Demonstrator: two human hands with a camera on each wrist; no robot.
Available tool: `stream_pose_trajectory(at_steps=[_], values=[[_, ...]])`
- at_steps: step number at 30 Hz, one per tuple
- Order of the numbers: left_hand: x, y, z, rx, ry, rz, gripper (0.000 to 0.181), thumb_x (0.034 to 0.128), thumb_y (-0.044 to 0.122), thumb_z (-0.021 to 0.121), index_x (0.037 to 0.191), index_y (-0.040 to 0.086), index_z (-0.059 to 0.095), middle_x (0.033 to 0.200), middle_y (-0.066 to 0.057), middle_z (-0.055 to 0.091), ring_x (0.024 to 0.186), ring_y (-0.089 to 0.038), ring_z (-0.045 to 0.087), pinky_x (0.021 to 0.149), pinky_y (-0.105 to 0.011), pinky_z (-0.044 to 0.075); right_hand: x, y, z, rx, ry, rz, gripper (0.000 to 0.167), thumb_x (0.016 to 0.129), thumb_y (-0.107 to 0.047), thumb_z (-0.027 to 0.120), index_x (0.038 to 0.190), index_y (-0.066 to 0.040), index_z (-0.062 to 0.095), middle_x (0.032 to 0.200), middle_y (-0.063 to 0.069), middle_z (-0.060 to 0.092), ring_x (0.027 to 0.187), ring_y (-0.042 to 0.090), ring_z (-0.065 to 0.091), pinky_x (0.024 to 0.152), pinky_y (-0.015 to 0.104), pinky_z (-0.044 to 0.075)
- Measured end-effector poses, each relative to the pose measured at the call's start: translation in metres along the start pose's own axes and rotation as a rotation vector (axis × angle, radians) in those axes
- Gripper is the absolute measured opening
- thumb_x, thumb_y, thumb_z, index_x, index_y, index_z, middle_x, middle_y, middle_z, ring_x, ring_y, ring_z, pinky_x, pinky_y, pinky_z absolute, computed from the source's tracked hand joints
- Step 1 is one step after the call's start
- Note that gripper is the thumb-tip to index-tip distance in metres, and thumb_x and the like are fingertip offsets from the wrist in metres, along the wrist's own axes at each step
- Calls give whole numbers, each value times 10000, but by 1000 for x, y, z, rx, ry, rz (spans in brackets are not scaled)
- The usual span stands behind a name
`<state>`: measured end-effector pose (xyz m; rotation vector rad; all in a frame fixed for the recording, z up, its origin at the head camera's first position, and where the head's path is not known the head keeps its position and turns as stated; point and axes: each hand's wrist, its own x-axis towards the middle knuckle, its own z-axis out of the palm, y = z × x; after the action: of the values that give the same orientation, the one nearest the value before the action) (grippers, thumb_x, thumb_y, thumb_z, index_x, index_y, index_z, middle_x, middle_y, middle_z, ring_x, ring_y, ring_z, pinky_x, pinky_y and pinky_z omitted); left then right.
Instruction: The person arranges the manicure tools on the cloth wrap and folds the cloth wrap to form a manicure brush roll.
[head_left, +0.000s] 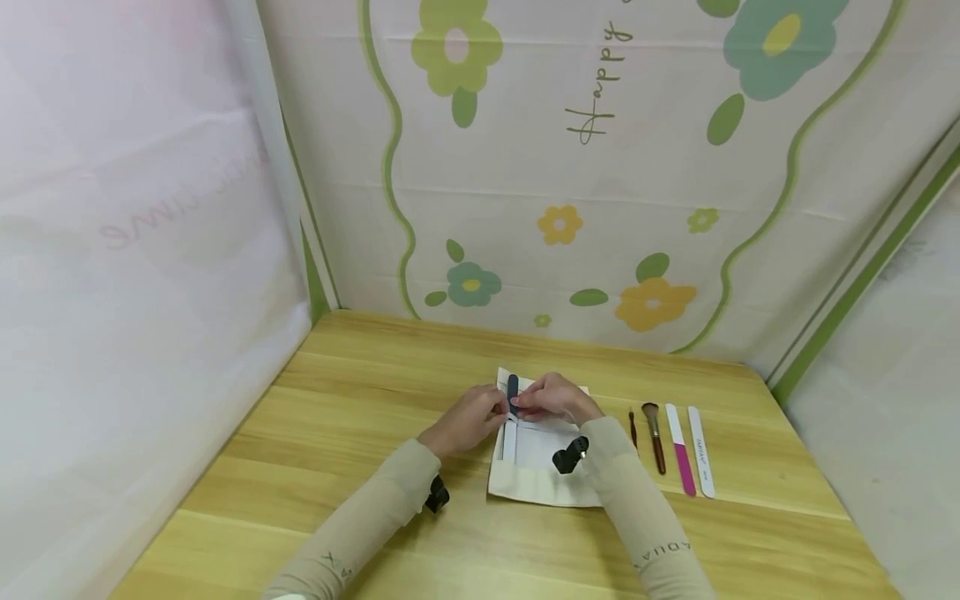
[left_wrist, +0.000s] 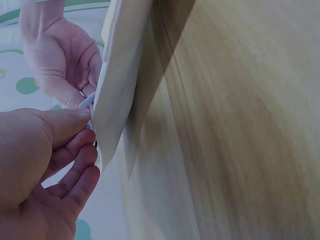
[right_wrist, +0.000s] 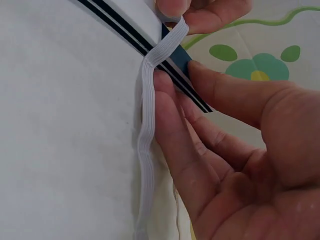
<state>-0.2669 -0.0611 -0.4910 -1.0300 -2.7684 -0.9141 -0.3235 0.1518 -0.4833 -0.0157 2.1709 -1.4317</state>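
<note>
- So your right hand [head_left: 553,396] has the dark nail file [head_left: 513,390] pinched near its lower end, thumb on one side, fingers on the other.
- Your left hand [head_left: 474,417] is pinching the white elastic band [right_wrist: 146,110], thumb against fingertips, and the band crosses over the file right there.
- Here's the relation that matters, I reckon: the file sits between your two hands, just right of the left fingertips, long axis running pretty much straight away from you. Right hand's the nearer one, since it's actually touching.
- Under both hands you've got the cream cloth holder [head_left: 536,487] spread on the table [head_left: 360,417].
- Off to the right of your right hand: a thin brush [head_left: 633,425], a wider brush [head_left: 656,437], a pink-and-white file [head_left: 680,450] and a white file [head_left: 701,454], side by side.
</note>
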Motion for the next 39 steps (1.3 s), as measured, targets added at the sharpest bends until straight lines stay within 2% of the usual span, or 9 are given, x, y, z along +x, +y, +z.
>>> stream_pose_trajectory(at_steps=[3, 6, 8, 13, 15, 19, 27, 33, 39], values=[[-1, 0, 0, -1, -3, -6, 70, 1015, 75, 676, 1033, 26, 723, 1033, -61, 698, 974, -168, 622, 918, -326, 548, -1, -2, -1, -9, -38, 17, 232, 964, -124, 755, 1123, 45, 775, 929, 107, 798, 759, 116, 745, 724, 236, 618], [-2, 0, -1, 1, 3, -1, 61, 1008, 76, 687, 999, 28, 722, 1019, -66, 702, 956, -167, 627, 901, -323, 547, -1, -5, -4, -73, -36, -12, 233, 972, -164, 752, 1107, 22, 788, 973, 119, 804, 810, 136, 760, 764, 281, 631], [-3, 0, -1, 0, 8, -3, 52, 1002, 74, 696, 978, 36, 722, 1007, -60, 701, 943, -159, 624, 886, -312, 549, 1, -7, -6, -145, -8, -60, 233, 969, -194, 760, 1099, -4, 795, 1009, 113, 804, 856, 148, 762, 792, 300, 631], [-2, -1, 0, -5, 11, 0, 44, 995, 73, 706, 966, 48, 728, 982, -46, 692, 914, -134, 615, 855, -282, 547, 11, -13, -12, -317, 95, -251, 267, 949, -205, 785, 1140, -20, 770, 1079, 110, 784, 956, 195, 727, 828, 319, 599], [-1, -1, 1, 4, 7, 5, 45, 997, 76, 706, 964, 54, 729, 973, -35, 688, 903, -124, 612, 847, -271, 542, 14, -14, -13, -359, 109, -310, 289, 946, -180, 789, 1173, -6, 753, 1097, 121, 777, 982, 214, 719, 846, 335, 593], [0, -3, 4, 16, -2, 4, 45, 998, 85, 707, 966, 63, 729, 967, -15, 680, 895, -114, 604, 842, -258, 533, 18, -13, -14, -408, 89, -364, 301, 955, -112, 769, 1225, 16, 728, 1128, 130, 772, 1026, 229, 728, 894, 354, 602], [-1, -5, 4, -13, -1, -8, 45, 1000, 76, 700, 959, 69, 718, 991, -22, 681, 918, -122, 610, 844, -252, 543, 22, -12, -10, -455, 78, -404, 205, 941, -58, 770, 1143, -24, 771, 1096, 118, 781, 994, 212, 732, 885, 354, 610], [-1, -4, 3, -19, -7, 1, 43, 999, 75, 702, 976, 42, 716, 1003, -36, 683, 936, -141, 625, 858, -262, 555, 17, -9, -7, -469, 64, -392, 192, 945, -68, 768, 1135, -39, 772, 1085, 95, 781, 979, 186, 729, 885, 353, 608], [-2, -3, 3, -23, -2, 8, 41, 994, 51, 700, 957, 42, 714, 1003, -51, 689, 951, -173, 637, 878, -310, 559, 11, -8, -2, -482, 17, -392, 185, 937, -64, 776, 1117, -21, 772, 1052, 98, 785, 942, 176, 745, 867, 342, 617]])
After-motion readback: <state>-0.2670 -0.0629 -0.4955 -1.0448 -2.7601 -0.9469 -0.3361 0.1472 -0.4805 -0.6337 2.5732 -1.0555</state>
